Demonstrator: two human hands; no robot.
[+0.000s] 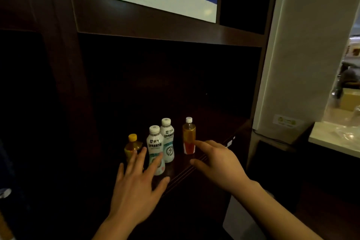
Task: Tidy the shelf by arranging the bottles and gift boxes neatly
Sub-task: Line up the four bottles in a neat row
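The tidying looks about midway. Four bottles stand upright on the lower shelf (pixel 214 128), just beyond both hands, but as a loose cluster and not a row. A yellow-capped bottle (pixel 132 145) is past the left hand's fingertips. The front white bottle (pixel 154 143) and the rear white bottle (pixel 168 138) stand close together, one behind the other, between the two hands. The amber bottle (pixel 189 135) stands apart from them, straight ahead of the right hand. The only gift box (pixel 165 0) in view, white with a blue band and a gold clasp, sits on the shelf board well above both hands. What seems left is evening out the gaps and bringing the bottles into one line.

The left hand (pixel 134 185) is palm down with its fingers fanned wide towards the yellow-capped bottle and the front white bottle, and it grips nothing. The right hand (pixel 218 163) reaches forward with index finger straight and thumb out, also holding nothing. Its index fingertip (pixel 197 142) lies at the amber bottle's lower side. In this dim light I cannot tell whether either hand actually touches a bottle.
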